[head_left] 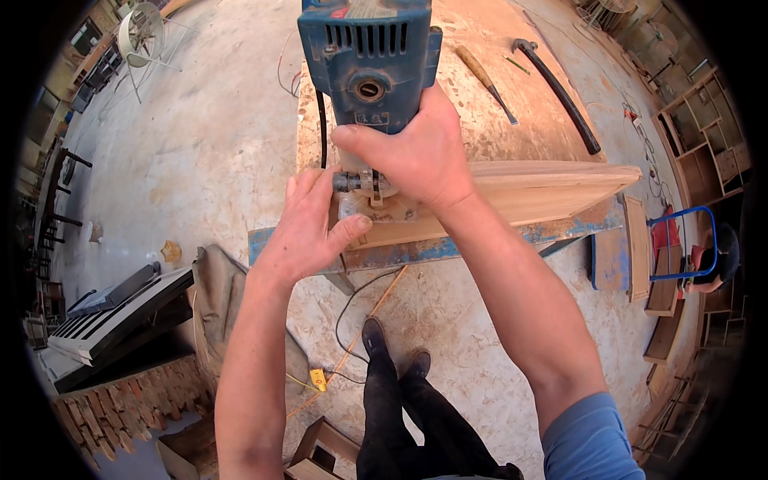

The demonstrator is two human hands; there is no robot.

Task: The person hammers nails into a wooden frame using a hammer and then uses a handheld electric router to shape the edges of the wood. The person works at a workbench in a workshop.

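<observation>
Both forearms enter from below. Right hand (424,156) is clenched around the lower body of a blue electric trim router (370,60), which stands upright on a wooden board (552,192) at the near edge of the table (496,120). Left hand (308,228) has its fingers (316,182) pinching the router's metal base (370,192). A chisel (486,80) and black pry bar (560,96) lie farther back.
</observation>
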